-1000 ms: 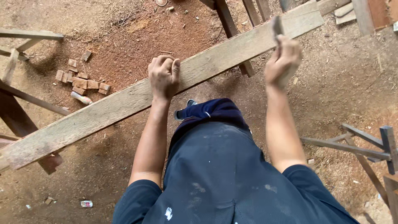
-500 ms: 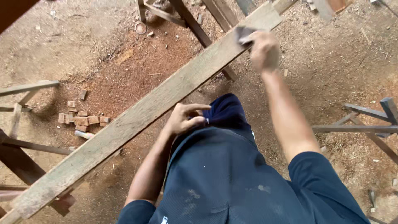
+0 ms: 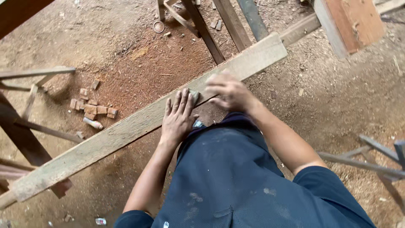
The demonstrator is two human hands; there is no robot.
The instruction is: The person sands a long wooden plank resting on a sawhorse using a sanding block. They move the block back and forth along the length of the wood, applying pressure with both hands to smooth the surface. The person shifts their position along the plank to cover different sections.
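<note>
A long pale wooden plank [image 3: 105, 141] runs diagonally from lower left to upper right above the sawdust-covered ground. My left hand [image 3: 179, 117] lies flat on the plank with its fingers spread and holds nothing. My right hand [image 3: 228, 90], blurred with motion, rests on the plank just to the right. It grips a small grey sanding piece [image 3: 194, 96], whose edge shows beside my left fingertips. My dark blue trousers [image 3: 228, 177] fill the lower middle of the view.
Several small wood offcuts [image 3: 90, 107] lie on the ground left of the plank. Dark trestle legs [image 3: 206, 31] stand under the plank's far end. A reddish board [image 3: 352, 23] hangs at top right. Thin wooden frames stand at the left [image 3: 29, 101] and right [image 3: 379, 162].
My right hand has slid with the grey piece down the plank from its far end towards me. My left hand has moved from my lap back onto the plank, flat.
</note>
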